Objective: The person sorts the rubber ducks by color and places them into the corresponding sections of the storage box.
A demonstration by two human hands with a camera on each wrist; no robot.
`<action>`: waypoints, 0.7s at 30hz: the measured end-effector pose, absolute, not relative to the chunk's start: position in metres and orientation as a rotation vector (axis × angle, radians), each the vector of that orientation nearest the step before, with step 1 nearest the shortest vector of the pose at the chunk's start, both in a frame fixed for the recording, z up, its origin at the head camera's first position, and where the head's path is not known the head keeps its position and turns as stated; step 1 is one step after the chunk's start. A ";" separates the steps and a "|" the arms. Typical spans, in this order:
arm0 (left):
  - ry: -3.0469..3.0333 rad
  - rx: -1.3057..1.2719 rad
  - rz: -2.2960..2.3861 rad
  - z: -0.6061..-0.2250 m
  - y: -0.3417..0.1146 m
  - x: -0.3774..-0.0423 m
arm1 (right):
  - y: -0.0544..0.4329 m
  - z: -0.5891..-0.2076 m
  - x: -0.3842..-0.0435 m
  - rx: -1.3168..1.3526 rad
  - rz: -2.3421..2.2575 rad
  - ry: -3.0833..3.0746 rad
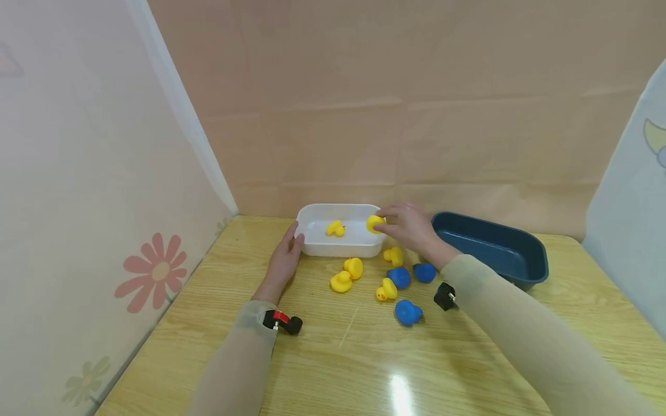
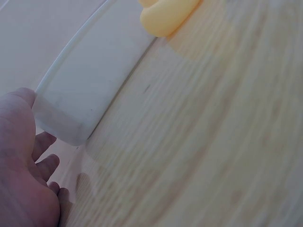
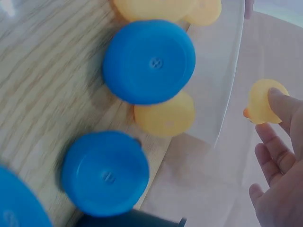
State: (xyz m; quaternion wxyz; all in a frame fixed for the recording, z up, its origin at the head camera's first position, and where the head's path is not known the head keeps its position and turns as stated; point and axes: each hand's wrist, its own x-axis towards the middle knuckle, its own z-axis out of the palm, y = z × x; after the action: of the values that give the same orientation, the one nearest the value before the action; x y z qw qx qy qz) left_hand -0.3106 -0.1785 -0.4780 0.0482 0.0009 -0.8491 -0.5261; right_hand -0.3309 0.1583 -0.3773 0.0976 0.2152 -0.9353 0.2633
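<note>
My right hand [image 1: 408, 225] pinches a yellow rubber duck [image 3: 265, 101] between thumb and fingertips, above the right end of a white tub [image 1: 340, 249]. Inside that tub lies another yellow duck [image 1: 335, 228] on its side. At the tub's left end, my left hand [image 1: 286, 251] rests its fingers against the outside, with the thumb by the rim [image 2: 52, 78]. Several yellow ducks [image 1: 341, 282] lie on the table in front of the tub. Three blue ducks [image 1: 408, 312] lie among and beside them, some tipped with their flat bases showing.
A dark blue tub [image 1: 536, 263] stands at the right, partly behind my right forearm. The wooden table [image 1: 333, 358] meets a brown paper backdrop [image 1: 364, 115] behind the tubs. Pale printed cloths hang at the left [image 1: 78, 173] and right sides.
</note>
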 end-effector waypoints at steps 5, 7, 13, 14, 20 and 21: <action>-2.589 -0.003 -1.596 -0.477 -0.177 -0.311 | 0.147 -0.377 -0.334 0.598 0.772 -2.801; -2.591 -0.001 -1.599 -0.476 -0.177 -0.311 | 0.144 -0.378 -0.336 0.585 0.768 -2.809; -2.588 0.005 -1.617 -0.475 -0.177 -0.311 | 0.137 -0.380 -0.341 0.579 0.767 -2.820; -2.586 0.003 -1.618 -0.475 -0.177 -0.311 | 0.136 -0.380 -0.341 0.577 0.771 -2.820; -2.590 0.006 -1.608 -0.477 -0.178 -0.312 | 0.132 -0.381 -0.343 0.560 0.786 -2.841; -2.595 0.006 -1.603 -0.478 -0.178 -0.312 | 0.132 -0.381 -0.343 0.557 0.791 -2.848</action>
State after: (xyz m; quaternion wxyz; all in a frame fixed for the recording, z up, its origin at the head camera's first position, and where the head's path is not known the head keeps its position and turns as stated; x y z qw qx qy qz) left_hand -0.3116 -0.1782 -0.4775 0.0457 0.0019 -0.8499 -0.5249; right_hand -0.3431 0.1316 -0.3808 0.0669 0.1848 -0.9447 0.2624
